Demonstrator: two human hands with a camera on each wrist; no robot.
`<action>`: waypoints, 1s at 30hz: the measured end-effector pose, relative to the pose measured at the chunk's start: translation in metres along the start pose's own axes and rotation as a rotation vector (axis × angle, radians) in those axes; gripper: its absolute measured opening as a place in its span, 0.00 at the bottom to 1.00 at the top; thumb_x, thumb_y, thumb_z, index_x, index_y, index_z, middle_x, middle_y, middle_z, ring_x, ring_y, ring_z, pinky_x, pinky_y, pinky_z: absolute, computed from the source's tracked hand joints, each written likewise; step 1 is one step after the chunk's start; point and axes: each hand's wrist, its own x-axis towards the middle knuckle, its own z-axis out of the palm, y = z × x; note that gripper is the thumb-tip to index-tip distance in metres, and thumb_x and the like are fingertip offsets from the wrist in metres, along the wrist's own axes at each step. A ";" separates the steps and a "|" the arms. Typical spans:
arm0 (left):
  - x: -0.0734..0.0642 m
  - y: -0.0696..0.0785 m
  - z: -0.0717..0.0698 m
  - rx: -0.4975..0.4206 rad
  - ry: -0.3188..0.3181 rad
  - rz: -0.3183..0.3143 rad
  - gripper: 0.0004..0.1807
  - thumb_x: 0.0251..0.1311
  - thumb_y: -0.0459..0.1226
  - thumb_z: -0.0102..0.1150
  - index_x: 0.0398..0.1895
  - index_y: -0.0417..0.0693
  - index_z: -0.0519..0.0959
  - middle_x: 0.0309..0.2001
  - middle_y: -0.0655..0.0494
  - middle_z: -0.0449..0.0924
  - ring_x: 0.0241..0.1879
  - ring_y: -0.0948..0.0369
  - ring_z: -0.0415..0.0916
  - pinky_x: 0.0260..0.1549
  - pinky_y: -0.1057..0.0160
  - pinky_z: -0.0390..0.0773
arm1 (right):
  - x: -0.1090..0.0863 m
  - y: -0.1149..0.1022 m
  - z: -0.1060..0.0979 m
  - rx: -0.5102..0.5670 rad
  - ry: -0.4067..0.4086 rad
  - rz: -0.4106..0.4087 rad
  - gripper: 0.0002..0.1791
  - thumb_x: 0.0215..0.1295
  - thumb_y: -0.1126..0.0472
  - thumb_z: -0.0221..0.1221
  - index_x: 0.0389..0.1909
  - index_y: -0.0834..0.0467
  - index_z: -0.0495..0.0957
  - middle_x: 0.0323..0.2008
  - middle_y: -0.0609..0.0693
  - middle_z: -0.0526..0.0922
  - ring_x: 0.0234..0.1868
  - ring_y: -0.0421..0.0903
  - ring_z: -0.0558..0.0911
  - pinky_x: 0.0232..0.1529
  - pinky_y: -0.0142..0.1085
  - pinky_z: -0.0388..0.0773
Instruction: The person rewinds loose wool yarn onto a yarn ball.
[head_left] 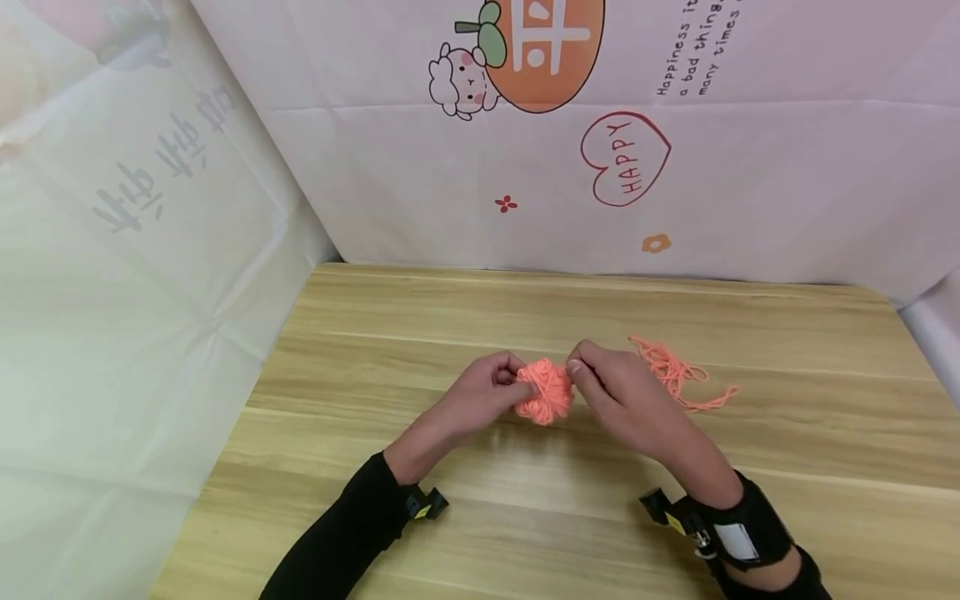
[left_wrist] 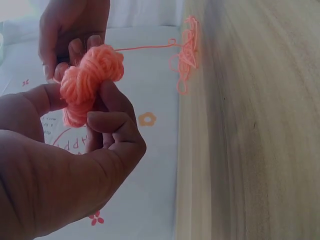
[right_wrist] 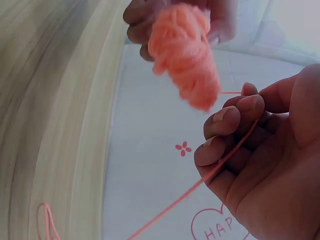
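Observation:
A small coral ball of yarn point(head_left: 546, 392) is held above the wooden table by my left hand point(head_left: 483, 396), thumb on its near face and fingers behind it. In the left wrist view the wound yarn point(left_wrist: 80, 85) looks lumpy, with thick bundled strands. My right hand point(head_left: 626, 396) is just to the right of the ball, fingers curled. It pinches a yarn strand point(right_wrist: 175, 202) between thumb and forefinger in the right wrist view. That strand crosses the curled fingers, and a short taut length leads toward the ball.
A loose tangle of coral yarn point(head_left: 678, 375) lies on the table point(head_left: 480, 533) beyond the right hand. White printed cloth point(head_left: 375, 183) hangs behind the table's far edge, and more pale cloth point(head_left: 112, 333) covers the left side. Both wrists wear black straps with small cameras.

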 end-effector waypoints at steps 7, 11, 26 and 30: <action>0.003 0.002 -0.003 -0.017 0.121 0.002 0.10 0.61 0.39 0.60 0.43 0.46 0.76 0.32 0.51 0.81 0.34 0.46 0.75 0.36 0.49 0.78 | 0.000 -0.008 0.012 -0.003 -0.037 -0.037 0.15 0.79 0.55 0.42 0.29 0.45 0.70 0.17 0.40 0.65 0.15 0.37 0.61 0.17 0.30 0.61; 0.002 0.004 -0.005 -0.035 0.163 0.019 0.12 0.62 0.41 0.60 0.44 0.46 0.75 0.33 0.51 0.80 0.36 0.44 0.75 0.34 0.54 0.77 | 0.000 -0.011 0.021 -0.011 -0.061 -0.075 0.15 0.77 0.58 0.44 0.27 0.45 0.69 0.17 0.39 0.66 0.16 0.35 0.63 0.18 0.29 0.62; 0.003 0.008 -0.012 -0.246 0.186 0.103 0.16 0.65 0.38 0.60 0.50 0.37 0.73 0.39 0.47 0.81 0.35 0.57 0.78 0.41 0.58 0.81 | 0.001 -0.013 0.039 -0.039 -0.108 -0.067 0.14 0.74 0.61 0.48 0.26 0.44 0.71 0.19 0.38 0.70 0.18 0.33 0.66 0.19 0.29 0.66; 0.001 0.010 -0.013 -0.307 0.161 0.136 0.16 0.65 0.37 0.59 0.51 0.36 0.74 0.38 0.47 0.80 0.34 0.58 0.78 0.39 0.60 0.81 | 0.002 -0.011 0.042 -0.023 -0.122 -0.065 0.15 0.74 0.62 0.48 0.27 0.44 0.73 0.21 0.38 0.74 0.18 0.33 0.67 0.20 0.29 0.68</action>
